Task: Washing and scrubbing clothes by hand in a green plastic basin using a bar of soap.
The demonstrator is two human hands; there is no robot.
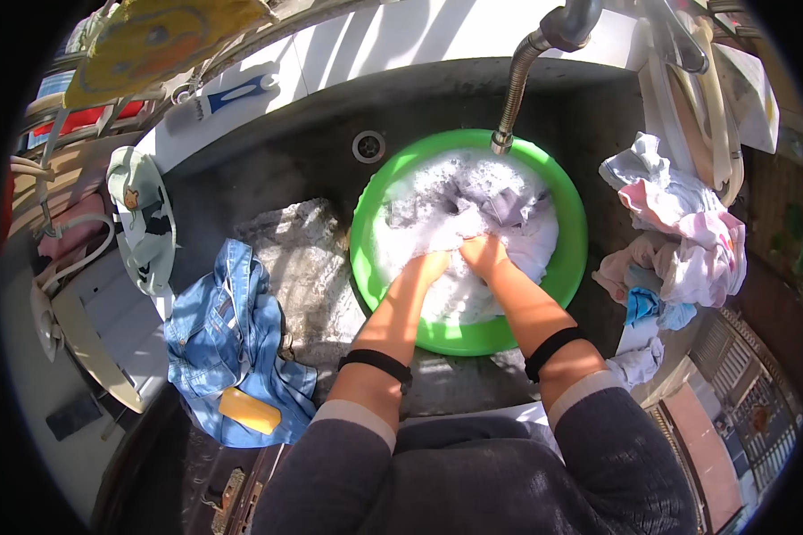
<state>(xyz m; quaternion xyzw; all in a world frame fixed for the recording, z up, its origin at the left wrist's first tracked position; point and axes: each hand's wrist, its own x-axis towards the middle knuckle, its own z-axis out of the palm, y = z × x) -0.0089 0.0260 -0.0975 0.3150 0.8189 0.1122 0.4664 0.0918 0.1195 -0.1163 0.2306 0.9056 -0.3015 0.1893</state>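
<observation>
A round green plastic basin [571, 254] stands in the sink, holding soapy water and wet laundry under white foam. My left hand [435, 265] is down in the suds near the basin's middle, its fingers hidden. Right beside it, my right hand [483, 254] also reaches into the foam, and its fingertips are covered too. Just beyond both hands, a grey-purple cloth [505, 206] pokes up through the bubbles. Whether either hand grips fabric underneath cannot be seen.
A metal faucet hose [516, 83] hangs over the basin's far rim. Left lie a blue denim garment [221, 348] with a yellow soap bar [249, 410] on it. A pile of pale clothes [682, 234] sits right. A blue-and-white brush [237, 93] lies on the ledge, near a drain [369, 146].
</observation>
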